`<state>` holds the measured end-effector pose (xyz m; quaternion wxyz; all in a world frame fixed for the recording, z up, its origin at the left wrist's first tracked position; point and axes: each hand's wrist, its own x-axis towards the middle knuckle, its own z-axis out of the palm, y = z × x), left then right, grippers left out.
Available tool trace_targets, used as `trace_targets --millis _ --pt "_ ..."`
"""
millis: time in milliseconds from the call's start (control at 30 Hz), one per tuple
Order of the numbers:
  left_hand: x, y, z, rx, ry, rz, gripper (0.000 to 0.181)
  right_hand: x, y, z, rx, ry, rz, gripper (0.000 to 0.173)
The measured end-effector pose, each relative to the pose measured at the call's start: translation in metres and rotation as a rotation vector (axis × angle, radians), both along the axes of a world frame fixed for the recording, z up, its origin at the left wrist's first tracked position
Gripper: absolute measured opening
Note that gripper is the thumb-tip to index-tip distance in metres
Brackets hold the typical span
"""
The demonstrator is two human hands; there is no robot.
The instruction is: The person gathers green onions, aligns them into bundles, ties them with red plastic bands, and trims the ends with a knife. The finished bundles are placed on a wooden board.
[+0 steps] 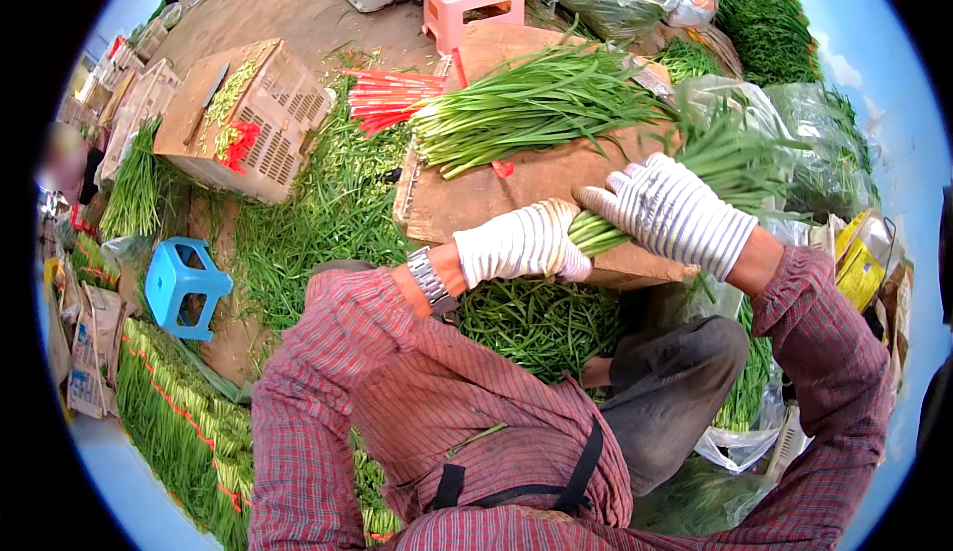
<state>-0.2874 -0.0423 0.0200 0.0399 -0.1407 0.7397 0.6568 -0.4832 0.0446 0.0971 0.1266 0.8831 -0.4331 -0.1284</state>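
A small bunch of garlic chives point(595, 234) is held between my two striped knit gloves, above the near edge of a wooden board point(454, 205). My left hand point(521, 244) closes around the pale stem end. Farther up the stems, my right hand point(670, 212) wraps the bunch, whose blurred leaves fan out to the upper right. A larger heap of garlic chives point(521, 115) lies across the board, pale stems to the left. Beside those stems lies a sheaf of red printed strips point(387, 97). A short red piece point(503, 169) rests at the heap's near side.
To the left, a plastic crate point(279, 115) carries a board with a knife point(216, 86) and trimmings. A blue stool point(186, 287) stands below it, a pink stool point(473, 11) beyond the board. Tied chives point(179, 402) are stacked lower left; plastic bags point(811, 134) lie right. Other people sit nearby.
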Motion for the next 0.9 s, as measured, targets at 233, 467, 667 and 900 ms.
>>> trace_targets --millis 233,467,667,900 --pt "0.124 -0.033 -0.020 0.217 -0.224 0.125 0.042 -0.079 -0.030 0.011 0.185 -0.206 -0.358 0.052" --pt "0.176 -0.089 0.006 0.081 0.013 0.695 0.053 -0.047 -0.101 0.016 0.209 -0.192 -0.385 0.063" --pt "0.183 -0.125 -0.029 0.068 -0.027 0.776 0.047 0.029 -0.179 -0.032 0.153 -0.454 -0.146 0.066" --pt "0.160 -0.145 -0.033 -0.092 0.047 0.899 0.036 0.058 -0.202 -0.097 0.086 -0.226 -0.176 0.079"
